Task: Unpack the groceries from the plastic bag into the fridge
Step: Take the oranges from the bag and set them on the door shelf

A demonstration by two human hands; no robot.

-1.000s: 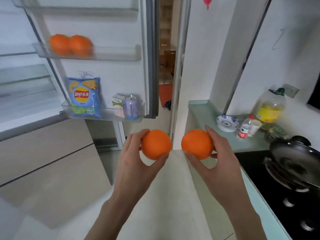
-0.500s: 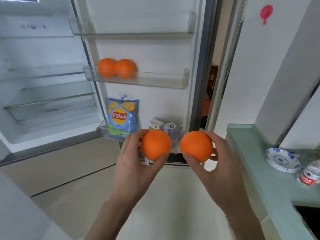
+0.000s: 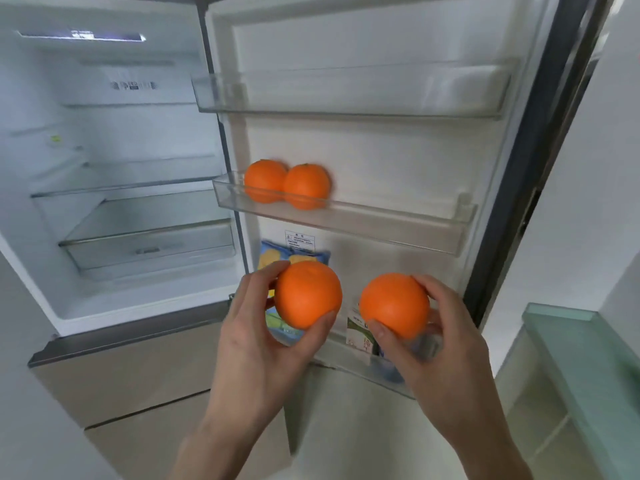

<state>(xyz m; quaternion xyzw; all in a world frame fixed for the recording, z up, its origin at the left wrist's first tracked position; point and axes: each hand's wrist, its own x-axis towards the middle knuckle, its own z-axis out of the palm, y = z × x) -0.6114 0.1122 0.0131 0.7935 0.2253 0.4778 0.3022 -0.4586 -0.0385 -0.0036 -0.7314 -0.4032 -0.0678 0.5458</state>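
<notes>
My left hand [image 3: 256, 344] grips an orange [image 3: 307, 294], and my right hand [image 3: 440, 344] grips a second orange [image 3: 394, 305]. Both are held up in front of the open fridge door, below its middle door shelf [image 3: 398, 221]. Two more oranges [image 3: 287, 184] sit side by side at the left end of that shelf. The plastic bag is out of view.
The top door shelf [image 3: 346, 98] holds nothing. Behind my hands, the bottom door shelf carries a blue chip bag [image 3: 294, 252], a small carton [image 3: 358, 332] and a can, mostly hidden. The fridge interior [image 3: 131, 202] is at left; a green glass counter [image 3: 581, 341] is at right.
The view has tilted up and closed in on the fridge door. Both hands with their oranges have risen toward the door shelves, now covering the chip bag and carton.
</notes>
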